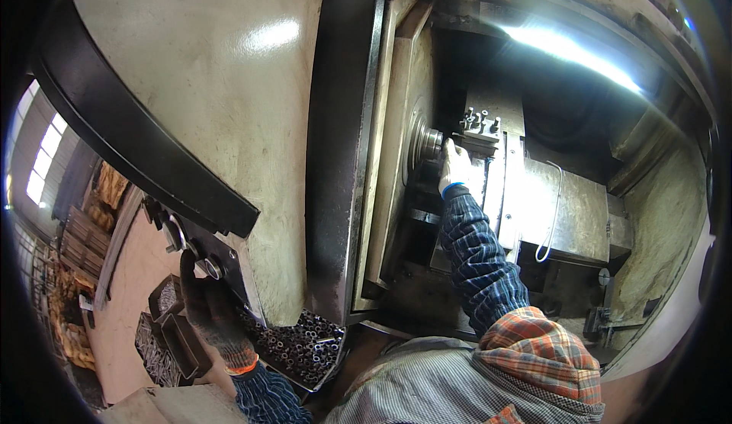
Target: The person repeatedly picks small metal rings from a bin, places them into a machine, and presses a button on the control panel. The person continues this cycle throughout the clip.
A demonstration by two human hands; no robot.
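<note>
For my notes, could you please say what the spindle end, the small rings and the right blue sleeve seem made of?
Spindle end: probably smooth steel, given its bright highlights. Small rings: likely metal, shiny, by their glinting rims. Right blue sleeve: apparently matte cloth, in soft folds.

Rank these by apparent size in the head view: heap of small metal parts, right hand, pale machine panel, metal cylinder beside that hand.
1. Pale machine panel
2. Heap of small metal parts
3. Right hand
4. Metal cylinder
</note>
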